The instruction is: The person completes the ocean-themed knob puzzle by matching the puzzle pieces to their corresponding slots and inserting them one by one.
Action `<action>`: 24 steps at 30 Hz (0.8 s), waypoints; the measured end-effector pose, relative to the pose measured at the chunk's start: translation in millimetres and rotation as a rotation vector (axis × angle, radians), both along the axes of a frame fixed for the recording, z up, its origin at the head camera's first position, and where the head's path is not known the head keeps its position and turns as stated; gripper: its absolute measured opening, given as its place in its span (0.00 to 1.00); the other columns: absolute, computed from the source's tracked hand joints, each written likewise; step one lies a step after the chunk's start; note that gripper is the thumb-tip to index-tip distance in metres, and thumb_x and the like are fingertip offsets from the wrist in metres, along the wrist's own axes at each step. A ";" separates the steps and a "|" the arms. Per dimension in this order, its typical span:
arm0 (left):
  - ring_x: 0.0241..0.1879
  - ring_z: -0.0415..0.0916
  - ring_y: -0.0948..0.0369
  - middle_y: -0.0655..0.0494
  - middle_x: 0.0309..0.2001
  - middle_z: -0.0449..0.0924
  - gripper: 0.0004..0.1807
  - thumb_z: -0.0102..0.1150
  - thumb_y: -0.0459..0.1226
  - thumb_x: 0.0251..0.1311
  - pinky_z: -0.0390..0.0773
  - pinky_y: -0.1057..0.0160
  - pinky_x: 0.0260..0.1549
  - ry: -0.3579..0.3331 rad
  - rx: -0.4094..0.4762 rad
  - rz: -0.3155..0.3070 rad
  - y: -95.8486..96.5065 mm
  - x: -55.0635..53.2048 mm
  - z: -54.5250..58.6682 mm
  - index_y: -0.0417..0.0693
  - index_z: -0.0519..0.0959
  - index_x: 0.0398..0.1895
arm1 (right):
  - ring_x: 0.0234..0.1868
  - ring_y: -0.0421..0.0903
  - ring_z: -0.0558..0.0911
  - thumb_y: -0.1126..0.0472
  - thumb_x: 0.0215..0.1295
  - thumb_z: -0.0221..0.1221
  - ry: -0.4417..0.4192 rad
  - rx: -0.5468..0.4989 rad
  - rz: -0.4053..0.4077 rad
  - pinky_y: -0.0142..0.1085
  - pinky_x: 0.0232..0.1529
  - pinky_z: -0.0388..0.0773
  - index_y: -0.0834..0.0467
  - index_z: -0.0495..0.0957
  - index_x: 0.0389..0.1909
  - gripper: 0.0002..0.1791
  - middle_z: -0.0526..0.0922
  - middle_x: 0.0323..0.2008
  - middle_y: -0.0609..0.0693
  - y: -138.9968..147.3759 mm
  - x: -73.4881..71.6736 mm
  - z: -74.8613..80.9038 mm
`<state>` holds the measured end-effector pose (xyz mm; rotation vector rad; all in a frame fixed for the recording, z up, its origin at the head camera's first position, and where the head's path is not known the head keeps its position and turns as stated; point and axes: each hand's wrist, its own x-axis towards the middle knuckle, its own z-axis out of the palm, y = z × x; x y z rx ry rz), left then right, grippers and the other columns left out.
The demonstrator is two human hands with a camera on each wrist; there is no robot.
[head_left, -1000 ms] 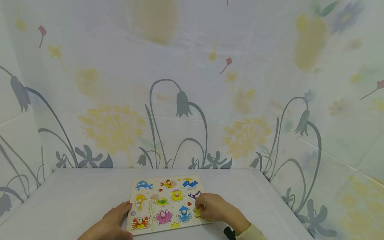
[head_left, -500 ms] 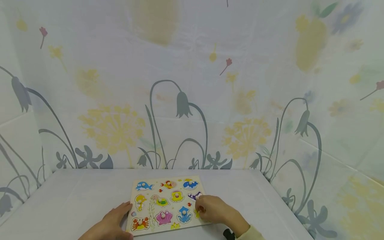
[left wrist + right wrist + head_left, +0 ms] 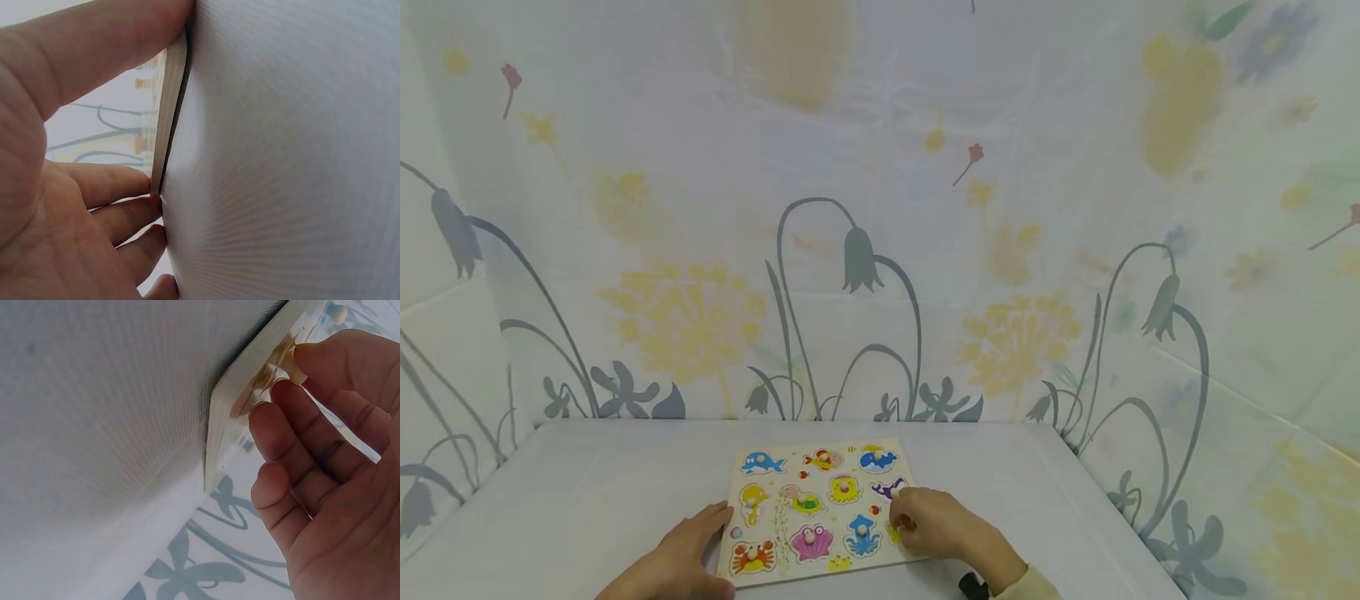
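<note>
A wooden knob puzzle board (image 3: 771, 463) with sea-animal pieces lies flat on the white table. My left hand (image 3: 681, 554) rests at its left side, thumb by the near corner and fingertips against the edge; the left wrist view shows the fingers spread and relaxed along the board's side. Over the near right corner, my right hand (image 3: 936, 523) pinches the small knob (image 3: 294, 367) of a yellow puzzle piece (image 3: 893, 533) between thumb and fingers. Most of that piece is hidden under the hand. Just beyond the fingers sits a purple piece (image 3: 886, 487).
Other pieces sit in the board, among them a red crab (image 3: 752, 557), a pink shell (image 3: 812, 542) and a blue squid (image 3: 862, 537). A black object (image 3: 973, 586) shows beside the right wrist. A flower-printed cloth (image 3: 880, 208) stands behind the table.
My right hand has lowered slightly over the yellow piece since a second ago, covering more of it. The left hand keeps its place at the board's edge.
</note>
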<state>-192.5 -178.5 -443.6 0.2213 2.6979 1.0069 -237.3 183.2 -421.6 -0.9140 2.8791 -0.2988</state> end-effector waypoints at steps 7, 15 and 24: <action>0.67 0.49 0.31 0.31 0.67 0.59 0.58 0.81 0.45 0.25 0.48 0.31 0.63 0.007 -0.001 -0.005 0.8 1.3 -0.6 0.31 0.65 0.64 | 0.29 0.34 0.70 0.59 0.57 0.65 -0.012 -0.023 -0.006 0.30 0.34 0.72 0.45 0.82 0.33 0.05 0.72 0.26 0.34 2.5 2.4 -0.9; 0.67 0.49 0.31 0.30 0.67 0.58 0.57 0.81 0.44 0.26 0.47 0.31 0.64 0.020 0.007 -0.014 1.2 1.1 -0.1 0.30 0.64 0.64 | 0.27 0.35 0.69 0.52 0.59 0.62 0.003 -0.020 -0.035 0.31 0.29 0.71 0.48 0.81 0.37 0.08 0.72 0.27 0.36 21.2 3.8 10.2; 0.66 0.51 0.31 0.30 0.66 0.59 0.53 0.76 0.50 0.36 0.50 0.29 0.61 0.065 -0.045 -0.050 -6.7 7.8 6.7 0.32 0.65 0.65 | 0.28 0.35 0.70 0.53 0.60 0.62 0.142 0.006 -0.046 0.34 0.27 0.72 0.51 0.79 0.37 0.08 0.73 0.29 0.38 74.1 4.7 23.8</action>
